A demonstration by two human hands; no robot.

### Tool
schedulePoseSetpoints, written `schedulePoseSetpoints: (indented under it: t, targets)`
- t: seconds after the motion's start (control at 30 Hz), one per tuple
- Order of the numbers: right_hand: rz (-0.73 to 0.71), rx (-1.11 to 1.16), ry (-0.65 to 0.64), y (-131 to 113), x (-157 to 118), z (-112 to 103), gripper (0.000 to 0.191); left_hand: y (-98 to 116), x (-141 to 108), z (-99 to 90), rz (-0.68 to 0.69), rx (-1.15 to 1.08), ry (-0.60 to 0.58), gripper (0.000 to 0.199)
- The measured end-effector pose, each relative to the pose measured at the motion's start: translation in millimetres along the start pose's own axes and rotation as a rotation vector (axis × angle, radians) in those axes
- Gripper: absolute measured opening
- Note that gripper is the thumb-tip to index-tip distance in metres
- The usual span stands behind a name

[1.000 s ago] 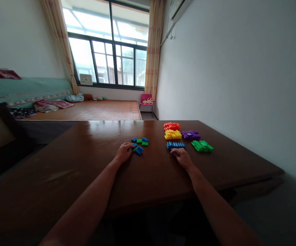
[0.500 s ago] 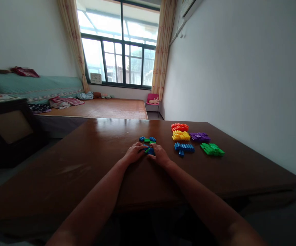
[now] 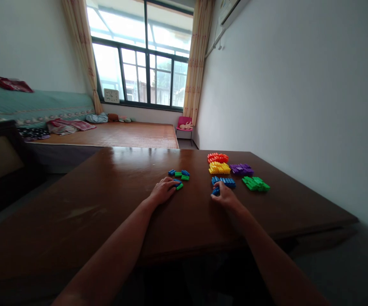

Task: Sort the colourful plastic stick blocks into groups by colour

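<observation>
My left hand (image 3: 164,190) lies on the table with its fingertips closed on a small blue plastic block (image 3: 177,182). Just in front of those fingers is a green block (image 3: 179,186). Farther back, a few more blue and green blocks, among them a green one (image 3: 185,178), lie in a loose group. To the right, my right hand (image 3: 227,199) pinches a blue block (image 3: 216,191) between thumb and fingers. That block is at the near side of a row of blue blocks (image 3: 228,182), which the hand partly covers.
Sorted piles of red (image 3: 217,158), yellow (image 3: 219,168), purple (image 3: 241,169) and green blocks (image 3: 256,183) stand around the blue row. All rest on a brown table (image 3: 107,204). A wall (image 3: 298,106) runs along the right; a bed (image 3: 123,134) stands beyond.
My right hand has left the loose blocks beside my left hand and moved right to the blue row, taking hold of a blue block there. The view has turned slightly right.
</observation>
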State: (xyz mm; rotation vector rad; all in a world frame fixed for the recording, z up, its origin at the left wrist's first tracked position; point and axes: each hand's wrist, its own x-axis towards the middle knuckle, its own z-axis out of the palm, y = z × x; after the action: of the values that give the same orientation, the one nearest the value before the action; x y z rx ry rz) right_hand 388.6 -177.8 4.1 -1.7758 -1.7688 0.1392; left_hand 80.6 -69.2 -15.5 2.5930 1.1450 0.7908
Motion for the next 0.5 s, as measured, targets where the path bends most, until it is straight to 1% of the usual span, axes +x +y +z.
schedulePoseSetpoints:
  t: [0.07,0.1,0.17,0.23,0.33,0.4,0.43,0.5]
  targets:
    - [0.139,-0.112,-0.067,26.2,-3.7,-24.4,0.033,-2.1,1.0,1.0,-0.008,-0.006,0.006,0.037]
    - [0.184,-0.170,-0.100,37.1,-4.2,-33.3,0.031,-3.1,1.5,1.6,-0.008,-0.011,0.010,0.037]
    - [0.222,-0.255,-0.136,52.3,-2.8,-42.1,0.026,-5.2,2.3,2.8,-0.003,-0.028,0.027,0.037]
    - [0.219,-0.287,-0.113,59.7,0.5,-39.4,0.026,-7.8,3.0,4.3,0.003,-0.053,0.054,0.037]
    - [0.208,-0.276,0.010,64.5,4.5,-24.7,0.037,-12.2,3.5,6.3,0.026,-0.101,0.094,0.034]
    - [0.223,-0.251,0.088,68.8,5.2,-16.7,0.041,-14.4,3.5,6.8,0.047,-0.128,0.112,0.033]
    - [0.228,-0.233,0.104,71.7,5.2,-14.5,0.040,-15.2,3.5,6.8,0.052,-0.137,0.117,0.032]
    - [0.215,-0.192,0.082,77.7,6.0,-13.7,0.034,-16.1,3.6,6.6,0.053,-0.142,0.122,0.032]
